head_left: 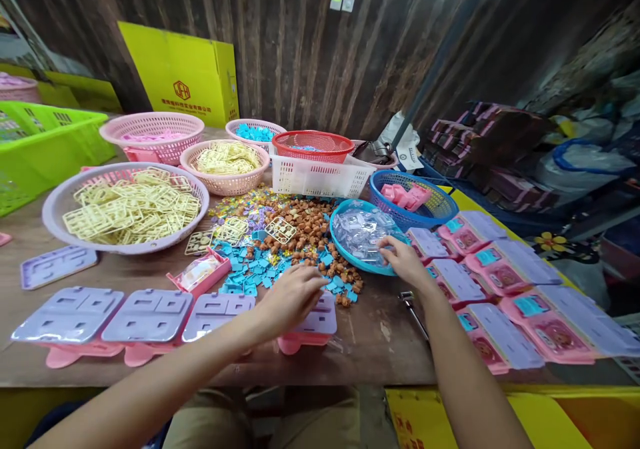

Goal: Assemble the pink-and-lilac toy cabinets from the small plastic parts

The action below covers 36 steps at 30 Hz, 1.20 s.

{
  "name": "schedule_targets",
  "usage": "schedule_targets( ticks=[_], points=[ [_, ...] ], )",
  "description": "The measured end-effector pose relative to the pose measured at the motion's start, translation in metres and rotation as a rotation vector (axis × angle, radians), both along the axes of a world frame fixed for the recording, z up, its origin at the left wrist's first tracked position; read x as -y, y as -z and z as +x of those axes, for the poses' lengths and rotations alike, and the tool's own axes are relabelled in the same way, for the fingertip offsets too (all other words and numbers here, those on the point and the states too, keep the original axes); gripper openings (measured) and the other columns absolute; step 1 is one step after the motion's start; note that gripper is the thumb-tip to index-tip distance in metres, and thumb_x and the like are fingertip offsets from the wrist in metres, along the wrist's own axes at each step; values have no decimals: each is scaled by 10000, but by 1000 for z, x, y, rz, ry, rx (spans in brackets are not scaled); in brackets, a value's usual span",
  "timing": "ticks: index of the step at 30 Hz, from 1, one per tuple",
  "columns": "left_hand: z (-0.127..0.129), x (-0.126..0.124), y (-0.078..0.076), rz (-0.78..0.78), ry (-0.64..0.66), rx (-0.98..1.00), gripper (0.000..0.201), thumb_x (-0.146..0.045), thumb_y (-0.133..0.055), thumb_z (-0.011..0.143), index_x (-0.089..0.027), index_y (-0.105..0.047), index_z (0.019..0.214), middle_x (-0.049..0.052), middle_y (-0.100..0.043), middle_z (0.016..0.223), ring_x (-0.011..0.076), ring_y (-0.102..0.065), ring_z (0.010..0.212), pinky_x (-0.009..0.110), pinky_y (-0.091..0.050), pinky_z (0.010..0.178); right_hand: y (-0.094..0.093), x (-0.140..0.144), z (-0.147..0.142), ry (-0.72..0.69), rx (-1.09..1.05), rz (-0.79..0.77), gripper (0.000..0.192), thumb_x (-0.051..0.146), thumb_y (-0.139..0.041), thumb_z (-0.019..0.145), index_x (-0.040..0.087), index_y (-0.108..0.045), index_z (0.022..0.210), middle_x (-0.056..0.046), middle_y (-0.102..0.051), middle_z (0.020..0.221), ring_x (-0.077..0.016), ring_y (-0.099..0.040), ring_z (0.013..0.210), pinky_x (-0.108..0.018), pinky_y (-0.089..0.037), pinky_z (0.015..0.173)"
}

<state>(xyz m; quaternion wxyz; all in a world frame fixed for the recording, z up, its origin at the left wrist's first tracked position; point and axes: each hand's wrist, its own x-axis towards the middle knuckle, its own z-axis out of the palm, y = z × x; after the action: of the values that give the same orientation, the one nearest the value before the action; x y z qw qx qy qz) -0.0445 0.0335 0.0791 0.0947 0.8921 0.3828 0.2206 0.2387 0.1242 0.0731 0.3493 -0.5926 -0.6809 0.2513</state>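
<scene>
My left hand [296, 296] hovers over a pink box with a purple lid [320, 319] at the table's front. Its fingers are loosely bent and somewhat apart, and I see nothing held in them. My right hand [404, 260] reaches over the rim of a teal basket [345, 252] of clear plastic pieces [363, 229]. Thumb and forefinger close on one of those pieces at the basket's right side. Behind my left hand lie loose blue plastic parts [260, 266] and small brown figures [305, 226].
More purple-lidded boxes [147, 316] line the front left; pink and purple cases [545, 322] cover the right. A lilac basket [50, 202] holds cream plastic frames [135, 206]. An open pink box [203, 272], a metal-headed tool [413, 309] and a blue basket [445, 212] are nearby.
</scene>
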Motion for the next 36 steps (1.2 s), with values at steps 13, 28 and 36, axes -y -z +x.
schedule_targets(
  ticks=[13, 28, 36],
  points=[
    [148, -122, -3, -140, -126, -250, 326, -136, -534, 789, -115, -587, 1111, 222, -457, 1248, 386, -481, 1122, 426, -508, 755, -1, 57, 17, 222, -573, 50, 357, 544, -581, 700, 195, -548, 765, -11, -567, 764, -128, -546, 644, -231, -449, 523],
    [116, -146, -11, -98, -134, -10, 310, -50, -410, 812, -165, -603, 1025, 94, -556, 1072, 198, -602, 938, 310, -469, 825, 21, 43, 1, 398, -613, 187, 432, 334, -660, 605, 203, -566, 1006, -23, -577, 980, -135, -520, 797, -258, -413, 680],
    [23, -116, -26, -203, -270, 244, 266, -41, -471, 758, -128, -656, 928, 54, -652, 935, 137, -609, 859, 236, -473, 793, -5, 33, -74, 61, -592, -83, 412, 356, -680, 591, 193, -602, 961, 6, -578, 733, -133, -532, 639, -249, -454, 538]
  ],
)
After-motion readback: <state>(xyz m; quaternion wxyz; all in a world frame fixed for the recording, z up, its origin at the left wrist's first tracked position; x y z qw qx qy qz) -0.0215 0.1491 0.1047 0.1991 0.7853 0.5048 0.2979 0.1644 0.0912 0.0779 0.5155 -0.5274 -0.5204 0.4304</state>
